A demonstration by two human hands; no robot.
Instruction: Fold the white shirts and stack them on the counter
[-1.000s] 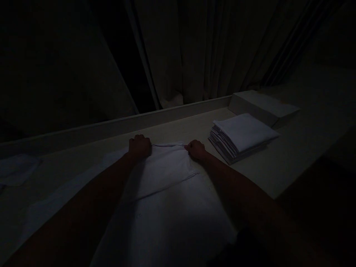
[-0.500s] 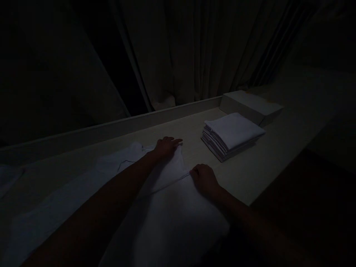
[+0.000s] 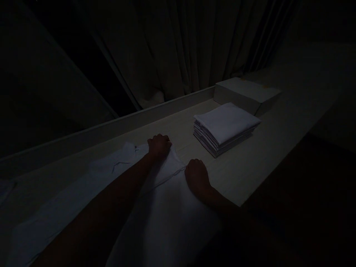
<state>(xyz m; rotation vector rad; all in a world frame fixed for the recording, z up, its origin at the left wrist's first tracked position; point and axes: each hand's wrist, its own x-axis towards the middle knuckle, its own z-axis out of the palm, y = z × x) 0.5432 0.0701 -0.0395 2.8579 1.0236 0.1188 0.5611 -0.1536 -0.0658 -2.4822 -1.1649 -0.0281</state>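
Observation:
A white cloth (image 3: 167,207) spreads over the table and hangs past its near edge, with a hemmed seam running across it. At its far corner my left hand (image 3: 160,146) is closed, fingers curled on the fabric. My right hand (image 3: 197,176) pinches the cloth at the right end of the hemmed edge. Left of my forearm lies more loose white cloth (image 3: 69,196), crumpled at its upper end. Dim light hides the fingertips of both hands.
Right of my hands a stack of folded white cloths (image 3: 226,126) sits on the light table (image 3: 239,167). Behind it is a white box-like block (image 3: 250,92). A low ledge (image 3: 178,107) runs along the back, below dark curtains (image 3: 189,44).
My left hand's fingers have curled in from a stretched position onto the cloth corner. My right hand keeps its pinch on the hem. The view has shifted slightly to the right.

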